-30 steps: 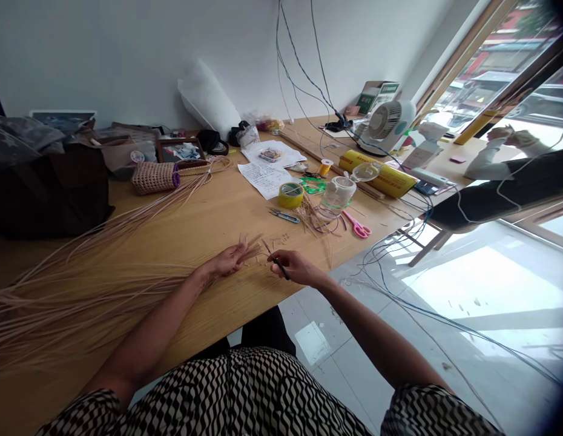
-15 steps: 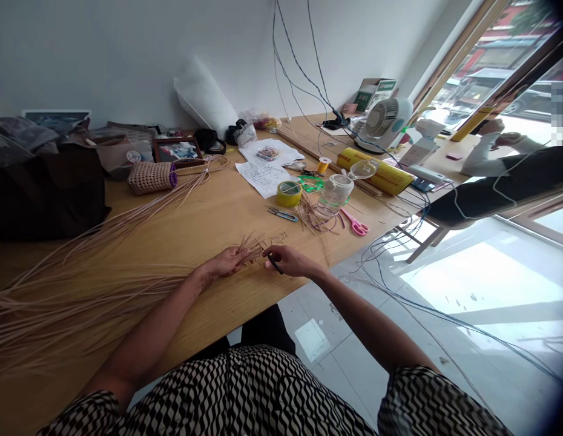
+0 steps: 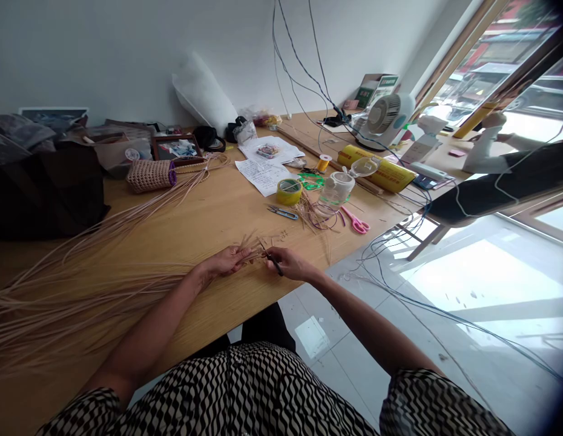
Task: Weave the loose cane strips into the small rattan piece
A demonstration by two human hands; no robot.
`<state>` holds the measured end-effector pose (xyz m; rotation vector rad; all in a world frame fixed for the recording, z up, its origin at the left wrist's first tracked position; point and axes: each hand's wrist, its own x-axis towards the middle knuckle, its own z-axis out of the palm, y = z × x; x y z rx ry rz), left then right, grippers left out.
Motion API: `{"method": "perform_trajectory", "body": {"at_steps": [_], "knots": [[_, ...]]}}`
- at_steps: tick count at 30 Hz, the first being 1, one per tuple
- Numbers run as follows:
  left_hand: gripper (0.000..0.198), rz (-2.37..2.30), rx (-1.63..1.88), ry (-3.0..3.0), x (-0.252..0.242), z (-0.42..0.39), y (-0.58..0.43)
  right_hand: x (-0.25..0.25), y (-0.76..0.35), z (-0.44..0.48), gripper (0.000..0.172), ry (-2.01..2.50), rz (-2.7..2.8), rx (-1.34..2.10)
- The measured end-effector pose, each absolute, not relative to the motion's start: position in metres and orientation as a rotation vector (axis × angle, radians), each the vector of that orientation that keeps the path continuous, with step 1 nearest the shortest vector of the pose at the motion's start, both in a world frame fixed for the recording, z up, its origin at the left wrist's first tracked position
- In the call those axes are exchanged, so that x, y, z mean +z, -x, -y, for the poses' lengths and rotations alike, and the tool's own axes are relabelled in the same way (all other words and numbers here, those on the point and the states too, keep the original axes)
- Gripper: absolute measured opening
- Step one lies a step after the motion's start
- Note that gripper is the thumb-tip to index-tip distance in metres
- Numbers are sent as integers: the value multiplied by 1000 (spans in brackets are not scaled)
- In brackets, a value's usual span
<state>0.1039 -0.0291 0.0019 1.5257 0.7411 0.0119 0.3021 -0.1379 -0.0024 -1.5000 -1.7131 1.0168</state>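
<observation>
Roughly: pale cane strips (image 3: 82,297) fan across the wooden table (image 3: 195,327) toward 9 o'clock, their ends gathered in the left hand (image 3: 224,261), fingers curled and pressed together around them. Right hand (image 3: 290,264) just beside, fingers pinching a small dark tool (image 3: 275,265), tip near the strip ends. Yellow tape roll (image 3: 289,192) at 12 o'clock; pink scissors (image 3: 355,221) at 2 o'clock.

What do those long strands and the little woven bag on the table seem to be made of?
The long strands look like split rattan or similar cane: pale, matte, thin, with frayed-looking ends. The woven bag seems a similar tan fibre, matte and tightly plaited, though synthetic cord can't be ruled out.
</observation>
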Motion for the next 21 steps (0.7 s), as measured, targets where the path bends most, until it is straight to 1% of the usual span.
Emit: {"method": "perform_trajectory", "body": {"at_steps": [5, 10, 15, 21], "knots": [[64, -718, 17, -1511, -1, 27, -103, 1, -301, 136, 34, 1449, 1652, 1095], [63, -724, 7, -1511, 0, 27, -103, -7, -300, 141, 31, 1497, 1594, 1001], [65, -689, -18, -1531, 0, 28, -104, -4, -300, 141, 37, 1449, 1654, 1041], [65, -726, -1, -1559, 0, 28, -104, -3, -303, 143, 35, 1448, 1621, 1033]]}}
